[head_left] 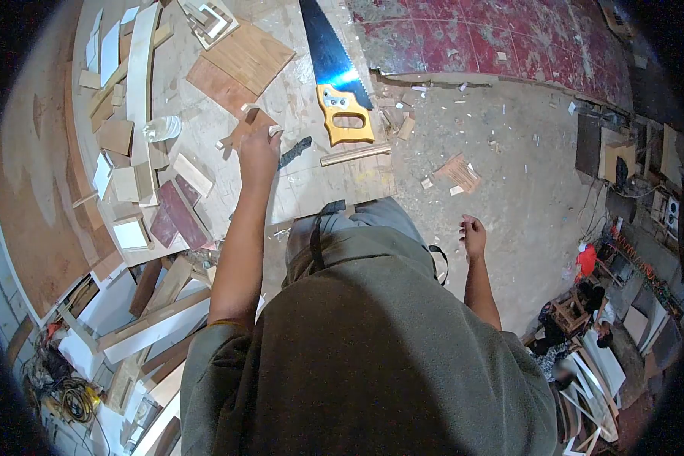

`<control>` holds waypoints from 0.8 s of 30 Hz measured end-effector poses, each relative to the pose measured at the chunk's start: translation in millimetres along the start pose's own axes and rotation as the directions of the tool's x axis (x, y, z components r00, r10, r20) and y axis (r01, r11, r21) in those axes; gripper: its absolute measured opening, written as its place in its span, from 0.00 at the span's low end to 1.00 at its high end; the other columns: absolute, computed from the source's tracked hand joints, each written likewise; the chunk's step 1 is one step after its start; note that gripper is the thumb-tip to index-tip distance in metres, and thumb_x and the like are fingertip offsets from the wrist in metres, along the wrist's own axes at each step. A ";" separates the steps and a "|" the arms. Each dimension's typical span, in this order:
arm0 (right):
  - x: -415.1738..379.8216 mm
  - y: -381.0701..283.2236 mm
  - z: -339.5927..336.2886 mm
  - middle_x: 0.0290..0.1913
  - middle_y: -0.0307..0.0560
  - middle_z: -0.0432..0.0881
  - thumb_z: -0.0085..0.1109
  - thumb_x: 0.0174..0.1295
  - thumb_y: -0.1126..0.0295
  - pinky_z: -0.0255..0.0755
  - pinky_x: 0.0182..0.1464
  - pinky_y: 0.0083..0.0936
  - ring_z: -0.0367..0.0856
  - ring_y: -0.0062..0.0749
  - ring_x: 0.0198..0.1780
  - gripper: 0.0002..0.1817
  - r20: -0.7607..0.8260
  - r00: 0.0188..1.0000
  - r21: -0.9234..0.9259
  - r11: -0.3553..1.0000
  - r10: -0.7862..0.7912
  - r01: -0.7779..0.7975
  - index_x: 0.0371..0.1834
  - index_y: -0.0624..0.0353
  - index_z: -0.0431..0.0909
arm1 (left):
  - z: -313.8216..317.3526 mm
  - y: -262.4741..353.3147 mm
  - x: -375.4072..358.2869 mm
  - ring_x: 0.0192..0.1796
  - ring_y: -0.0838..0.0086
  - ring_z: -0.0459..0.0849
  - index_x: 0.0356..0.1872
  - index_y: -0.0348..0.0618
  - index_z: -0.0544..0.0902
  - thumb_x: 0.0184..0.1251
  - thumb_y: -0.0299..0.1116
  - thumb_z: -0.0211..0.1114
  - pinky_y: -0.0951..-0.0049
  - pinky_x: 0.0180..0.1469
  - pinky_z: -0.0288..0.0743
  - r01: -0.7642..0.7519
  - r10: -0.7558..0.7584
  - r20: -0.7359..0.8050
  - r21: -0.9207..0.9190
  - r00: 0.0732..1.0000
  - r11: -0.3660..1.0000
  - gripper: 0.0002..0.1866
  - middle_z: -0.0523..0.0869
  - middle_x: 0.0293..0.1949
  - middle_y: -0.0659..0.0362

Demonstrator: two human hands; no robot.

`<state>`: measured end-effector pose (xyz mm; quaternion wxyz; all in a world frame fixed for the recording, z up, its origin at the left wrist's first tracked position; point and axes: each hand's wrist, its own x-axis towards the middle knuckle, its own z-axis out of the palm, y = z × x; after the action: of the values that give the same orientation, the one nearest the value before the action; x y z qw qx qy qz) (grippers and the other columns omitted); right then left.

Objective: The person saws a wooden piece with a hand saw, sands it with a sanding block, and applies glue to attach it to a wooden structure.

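My left hand [258,154] is over the workbench [296,182], its fingers closed on a small brown wooden piece [245,131] with pale ends. How far the fingers wrap round it is partly hidden. Just beyond lie two flat brown wood panels [248,57], one overlapping the other. A dark strip [295,152] rests right of my left wrist. Further right is a handsaw [346,114] with a yellow handle, its blade pointing away from me. My right hand [473,234] hangs in the air beside my body, fingers loosely bent and apart, holding nothing.
A wooden stick [355,155] lies near the bench's front edge. Wood offcuts [178,213] and a clear plastic container [162,128] crowd the left side. Boards [159,327] are piled below left. Scraps [460,173] litter the floor. Another person [604,323] is at lower right.
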<state>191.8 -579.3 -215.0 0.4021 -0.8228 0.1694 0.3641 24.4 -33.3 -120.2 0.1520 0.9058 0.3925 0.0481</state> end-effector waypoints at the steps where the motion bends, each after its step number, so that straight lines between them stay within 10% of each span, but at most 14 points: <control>1: -1.1 -2.0 0.4 0.38 0.40 0.85 0.54 0.73 0.61 0.73 0.31 0.22 0.78 0.22 0.34 0.14 0.000 1.000 0.000 1.000 0.000 0.000 0.53 0.54 0.82 | 0.4 -0.2 -0.2 0.37 0.49 0.81 0.40 0.41 0.86 0.61 0.34 0.70 0.52 0.43 0.75 0.000 0.000 0.001 -0.023 1.000 1.000 0.10 0.86 0.30 0.47; 18: 2.3 -9.9 -3.5 0.38 0.36 0.84 0.54 0.73 0.61 0.72 0.33 0.22 0.77 0.20 0.35 0.13 -0.001 1.000 -0.018 1.000 0.008 -0.008 0.53 0.52 0.82 | -7.5 5.0 2.4 0.44 0.46 0.82 0.50 0.31 0.80 0.58 0.32 0.72 0.52 0.49 0.76 0.089 -0.085 0.060 -0.061 0.995 0.994 0.21 0.85 0.39 0.41; 24: 6.1 -17.4 -1.9 0.37 0.36 0.83 0.55 0.72 0.61 0.72 0.33 0.22 0.76 0.20 0.34 0.12 0.007 1.000 -0.009 1.000 -0.011 0.012 0.52 0.52 0.82 | -15.1 2.9 -13.0 0.50 0.46 0.82 0.58 0.28 0.76 0.60 0.32 0.71 0.54 0.55 0.75 -0.061 0.028 -0.235 -0.137 0.972 0.989 0.27 0.81 0.51 0.40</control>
<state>206.7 -569.9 -209.4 0.4012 -0.8243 0.1618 0.3653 14.3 -41.1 -104.5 0.1686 0.8893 0.3827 0.1852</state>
